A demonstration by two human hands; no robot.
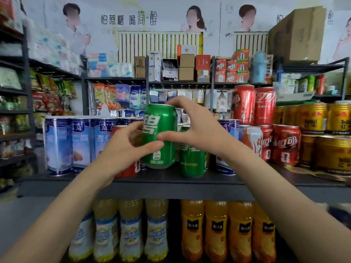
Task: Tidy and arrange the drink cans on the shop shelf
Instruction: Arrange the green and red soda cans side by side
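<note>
A single wide-angle camera worn on the head faces a shop shelf [171, 180] straight on at close range, tilted slightly downward, both forearms reaching in from the bottom corners, straight lines bowing toward the frame's edges.

Green can [160, 137] with white lettering; red cans [254, 105]; gold cans [324, 118]; blue-and-white cans [76, 145], pattern possibly clouds.

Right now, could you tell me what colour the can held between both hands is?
Green metal can with white lettering, head view.
</note>
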